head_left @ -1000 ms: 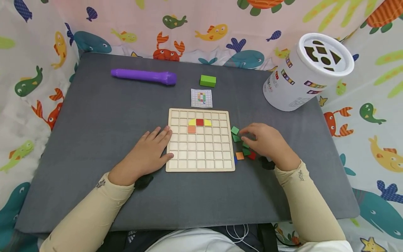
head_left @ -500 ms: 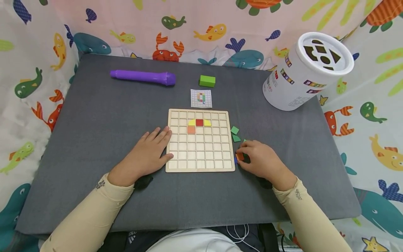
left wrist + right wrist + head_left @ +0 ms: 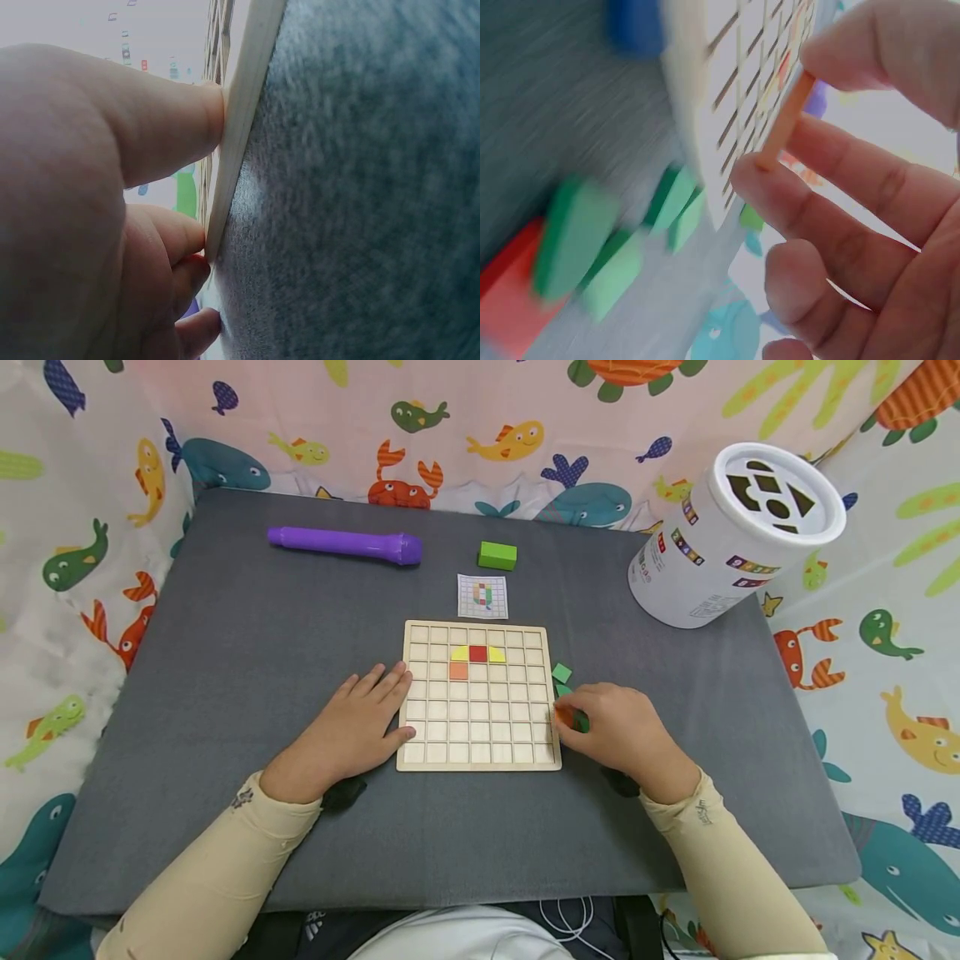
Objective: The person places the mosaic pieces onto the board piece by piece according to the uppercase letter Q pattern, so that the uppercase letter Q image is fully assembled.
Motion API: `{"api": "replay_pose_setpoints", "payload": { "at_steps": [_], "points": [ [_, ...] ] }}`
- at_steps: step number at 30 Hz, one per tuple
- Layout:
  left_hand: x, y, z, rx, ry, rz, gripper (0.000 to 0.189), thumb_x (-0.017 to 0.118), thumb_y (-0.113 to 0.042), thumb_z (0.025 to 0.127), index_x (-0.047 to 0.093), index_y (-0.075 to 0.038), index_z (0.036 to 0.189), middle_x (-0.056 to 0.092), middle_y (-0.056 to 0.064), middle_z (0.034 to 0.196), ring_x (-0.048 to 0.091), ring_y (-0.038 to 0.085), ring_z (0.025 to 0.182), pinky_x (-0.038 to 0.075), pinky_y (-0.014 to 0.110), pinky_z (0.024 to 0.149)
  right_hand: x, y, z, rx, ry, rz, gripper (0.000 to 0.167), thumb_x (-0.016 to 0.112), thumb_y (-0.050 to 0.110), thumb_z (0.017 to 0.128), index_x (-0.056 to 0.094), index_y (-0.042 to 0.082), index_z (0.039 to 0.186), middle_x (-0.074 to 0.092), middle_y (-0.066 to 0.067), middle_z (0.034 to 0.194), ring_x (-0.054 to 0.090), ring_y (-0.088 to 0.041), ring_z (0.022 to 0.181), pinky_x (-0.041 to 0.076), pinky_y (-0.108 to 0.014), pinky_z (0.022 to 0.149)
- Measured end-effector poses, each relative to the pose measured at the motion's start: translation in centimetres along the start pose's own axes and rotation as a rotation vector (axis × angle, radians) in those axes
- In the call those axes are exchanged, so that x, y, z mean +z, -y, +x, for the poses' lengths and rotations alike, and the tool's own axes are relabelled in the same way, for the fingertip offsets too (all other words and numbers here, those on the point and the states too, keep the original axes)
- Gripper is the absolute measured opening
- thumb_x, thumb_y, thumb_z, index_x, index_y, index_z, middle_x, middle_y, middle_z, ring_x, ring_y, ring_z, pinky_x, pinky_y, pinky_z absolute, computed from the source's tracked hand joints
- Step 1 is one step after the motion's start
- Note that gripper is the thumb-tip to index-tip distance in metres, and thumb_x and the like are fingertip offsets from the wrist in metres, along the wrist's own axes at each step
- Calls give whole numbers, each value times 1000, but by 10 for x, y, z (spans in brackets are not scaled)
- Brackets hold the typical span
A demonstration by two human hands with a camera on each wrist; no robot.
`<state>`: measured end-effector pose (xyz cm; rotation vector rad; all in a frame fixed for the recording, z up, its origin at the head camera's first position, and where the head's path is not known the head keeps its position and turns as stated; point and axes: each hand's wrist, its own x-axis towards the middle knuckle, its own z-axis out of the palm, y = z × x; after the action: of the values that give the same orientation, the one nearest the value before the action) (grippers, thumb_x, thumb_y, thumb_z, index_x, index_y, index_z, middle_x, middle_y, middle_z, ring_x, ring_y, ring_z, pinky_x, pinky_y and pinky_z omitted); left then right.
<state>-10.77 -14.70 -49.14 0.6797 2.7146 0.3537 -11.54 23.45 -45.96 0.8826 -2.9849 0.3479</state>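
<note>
A wooden grid board (image 3: 480, 735) lies on the grey table, bearing a red square tile (image 3: 477, 653), two yellow tiles (image 3: 496, 654) and an orange tile (image 3: 458, 671). My left hand (image 3: 341, 731) rests at the board's left edge, thumb and fingertips touching it. At the right edge, my right hand (image 3: 618, 727) pinches an orange square tile (image 3: 787, 120) between thumb and fingers, lifted off the table. Below it in the right wrist view lie several green tiles (image 3: 574, 240), a red tile (image 3: 510, 292) and a blue piece (image 3: 635, 26).
Behind the board lies a small pattern card (image 3: 482, 597), with a green block (image 3: 497, 556) beyond. A purple microphone-shaped stick (image 3: 345, 543) lies at the back left. A white tub (image 3: 697, 560) with a shape-hole lid stands at the back right.
My right hand moved from the green tiles to the orange tile, took hold of it, and shifted left to the board's edge. My left hand stayed on the board.
</note>
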Motion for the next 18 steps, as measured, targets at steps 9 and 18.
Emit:
{"api": "replay_pose_setpoints", "payload": {
  "at_steps": [9, 18],
  "points": [
    [3, 3, 0, -8, 4, 11, 82, 60, -45, 109, 24, -2, 169, 20, 14, 176, 17, 42, 161, 16, 63, 126, 10, 37, 49, -107, 32, 10, 19, 76, 22, 94, 82, 11, 108, 74, 2, 89, 61, -13, 72, 54, -35, 59],
    [4, 3, 2, -19, 17, 11, 86, 60, -50, 108, 20, -6, 170, 16, 11, 177, 13, 38, 162, 13, 61, 127, 30, 67, 90, -163, 58, 8, 8, 77, 23, 95, 79, 15, 97, 70, 5, 81, 62, -13, 69, 51, -33, 55]
  ]
}}
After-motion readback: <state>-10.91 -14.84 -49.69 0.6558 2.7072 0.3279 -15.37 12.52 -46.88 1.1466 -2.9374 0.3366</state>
